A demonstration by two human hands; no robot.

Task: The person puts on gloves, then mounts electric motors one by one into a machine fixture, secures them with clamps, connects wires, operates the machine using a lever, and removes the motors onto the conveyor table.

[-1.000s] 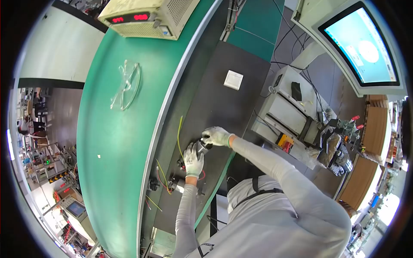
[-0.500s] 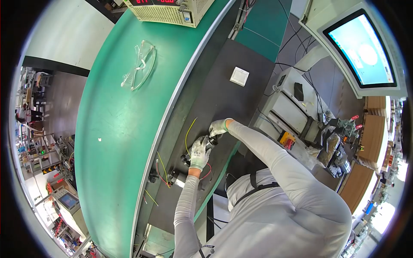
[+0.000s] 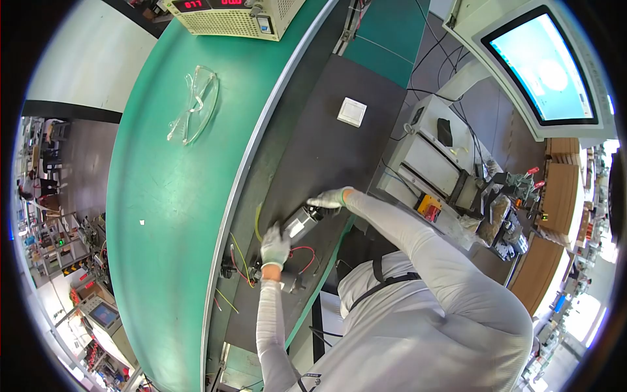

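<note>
Both hands wear pale gloves above the dark work surface (image 3: pixel 326 147). Fingers of my right hand (image 3: pixel 328 199) are wrapped round the upper right end of a dark cylindrical part (image 3: pixel 302 223) with a light label. Near the cylinder's lower left end is my left hand (image 3: pixel 275 248), its fingers close together; whatever it grips is hidden under the glove. A red wire (image 3: pixel 307 249) loops out beside it. Just below my left hand lies a second cylindrical part (image 3: pixel 289 282). Yellow-green and red wires (image 3: pixel 242 261) lie to its left, by a small black round part (image 3: pixel 227 270).
Clear safety glasses (image 3: pixel 196 108) lie on the green bench (image 3: pixel 163 261), below a power supply (image 3: pixel 238 18). A white square switch (image 3: pixel 352 112) sits up the dark surface. A metal rail (image 3: pixel 251 147) divides the two. At the right are a monitor (image 3: pixel 542 65) and a white machine (image 3: pixel 424 147).
My left hand has moved down and left, away from my right hand, and more of the labelled cylinder shows between them. The camera view has shifted slightly.
</note>
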